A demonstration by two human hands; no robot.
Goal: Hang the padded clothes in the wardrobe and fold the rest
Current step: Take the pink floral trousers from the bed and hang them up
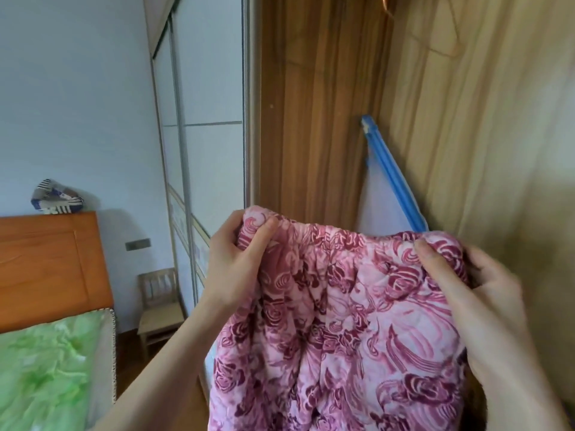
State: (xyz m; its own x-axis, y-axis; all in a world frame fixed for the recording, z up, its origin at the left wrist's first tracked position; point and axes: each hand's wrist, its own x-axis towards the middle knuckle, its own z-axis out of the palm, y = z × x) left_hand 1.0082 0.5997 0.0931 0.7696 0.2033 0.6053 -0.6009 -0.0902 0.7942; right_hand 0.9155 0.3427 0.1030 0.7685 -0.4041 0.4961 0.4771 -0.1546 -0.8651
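Over on the left the bed (pixel 46 362) lies under its green cover, an orange wooden headboard (pixel 46 262) behind it with a small striped bundle (pixel 56 197) perched on top. A little wooden chair (pixel 160 303) stands in the corner past the bed, hard by the white sliding door (pixel 205 119) of the wardrobe.

Then come the person's arms, raised in front of the open wardrobe. The left hand (pixel 236 262) grips the left corner of the gathered waistband of a pink quilted garment (pixel 336 331), thumb on the near face and fingers tucked behind. The garment is printed with dark red roses, looks thick and padded, and hangs down from the two hands out of the bottom of the view; it seems to be a pair of trousers, though the lower part is not visible. The right hand (pixel 485 290) has the other corner of the waistband, thumb pressed on the front and the fingers curled round the back, so the band is stretched out level between them.

Behind the garment is the brown wood wall of the wardrobe (pixel 317 119), with a blue-edged folded frame (pixel 392 175) leaning in its corner. Up at the top right a thin wire hanger (pixel 441 42) hangs against the paler panel.

I'd judge this is the hanging step: a padded piece held open at the wardrobe, not yet on anything. Next it probably needs one hand freed to fetch that hanger, while the other takes the whole weight of the waistband.
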